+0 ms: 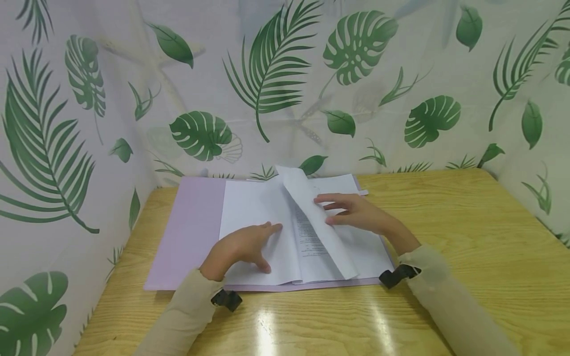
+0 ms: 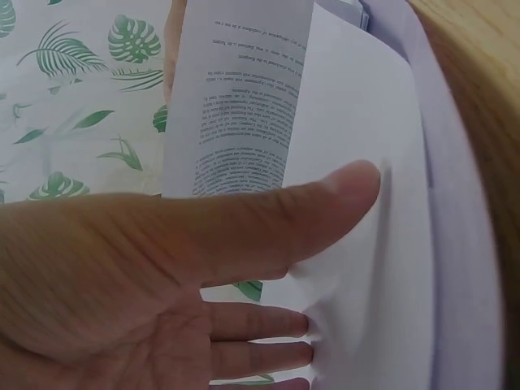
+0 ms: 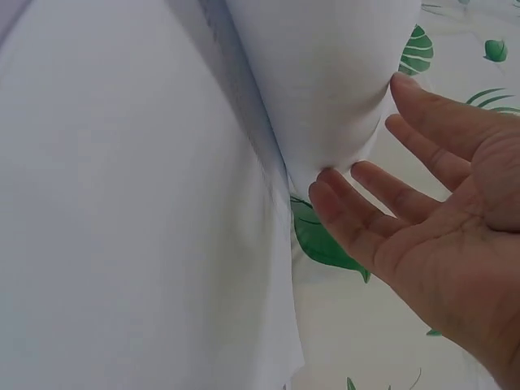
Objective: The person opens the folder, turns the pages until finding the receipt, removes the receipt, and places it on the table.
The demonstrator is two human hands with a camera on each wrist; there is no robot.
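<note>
A lilac folder point(image 1: 191, 222) lies spread on the table, holding a stack of white paper. One sheet point(image 1: 313, 215) stands half turned and curled near the middle, with printed lines showing under it. My left hand point(image 1: 242, 244) rests on the left-hand pages point(image 1: 247, 202), thumb and fingers spread. Its fingertips touch the paper in the left wrist view. On the right, my right hand point(image 1: 358, 212) touches the outer side of the curled sheet with fairly straight fingers. The right wrist view shows those fingertips against the bent paper point(image 3: 325, 81).
The wooden table point(image 1: 467, 237) extends on both sides of the folder. Behind it hangs a white cloth point(image 1: 285, 148) printed with green leaves. A small lilac tab point(image 1: 363, 192) sticks out at the folder's right edge. Each wrist wears a black strap mount point(image 1: 227, 299).
</note>
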